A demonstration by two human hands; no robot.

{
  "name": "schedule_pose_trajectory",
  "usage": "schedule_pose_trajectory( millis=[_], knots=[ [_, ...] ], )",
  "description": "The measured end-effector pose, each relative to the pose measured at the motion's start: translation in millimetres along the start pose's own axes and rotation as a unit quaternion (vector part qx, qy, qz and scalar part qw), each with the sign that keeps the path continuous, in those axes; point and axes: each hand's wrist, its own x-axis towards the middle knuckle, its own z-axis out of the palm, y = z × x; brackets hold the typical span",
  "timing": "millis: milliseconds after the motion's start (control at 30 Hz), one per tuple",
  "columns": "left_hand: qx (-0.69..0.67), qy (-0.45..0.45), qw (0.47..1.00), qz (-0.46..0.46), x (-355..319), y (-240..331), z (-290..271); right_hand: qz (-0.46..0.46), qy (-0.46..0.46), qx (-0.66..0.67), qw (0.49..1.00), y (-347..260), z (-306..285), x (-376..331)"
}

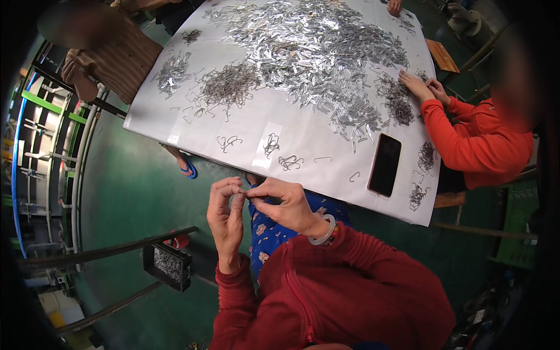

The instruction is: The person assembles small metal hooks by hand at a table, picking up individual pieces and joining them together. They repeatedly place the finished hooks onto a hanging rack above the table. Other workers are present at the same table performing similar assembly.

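My left hand [226,216] and my right hand [286,204] meet in front of me, just off the near edge of the white-covered table [233,125]. Both are closed, fingertips pinched together at one spot; whatever lies between them is too small to make out. Closest to them on the tabletop lie small clusters of bent wire hooks [290,163], with a single wire hook [354,176] farther right. Beyond these spreads a large heap of shiny metal clips [315,55], and left of it a tangled pile of dark wire hooks [229,84].
A black phone [385,165] lies near the table's right side. There a person in an orange-red top [472,137] reaches into another hook pile [401,111]. A person in a striped top [119,64] sits at the far left. A black crate of metal parts [167,263] stands low left.
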Motion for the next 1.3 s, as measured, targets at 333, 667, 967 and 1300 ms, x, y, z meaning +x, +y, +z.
schedule_pose_trajectory(
  millis=[333, 667, 967, 1300],
  knots=[
    [-0.072, 0.072, 0.995, -0.013, -15, -2, 2, -0.017, 0.094, -0.211, 0.973, 26, -89, 12],
    [-0.071, 0.082, 0.992, -0.06, -23, -8, -10, 0.042, 0.006, -0.55, 0.834, 97, -203, 27],
    [-0.008, 0.069, 0.995, -0.07, -27, -15, -4, 0.097, 0.019, -0.097, 0.99, 23, -65, 30],
    [0.074, 0.052, 0.996, -0.018, -25, -13, -1, 0.012, -0.033, -0.017, 0.999, -23, 3, 23]
  ],
)
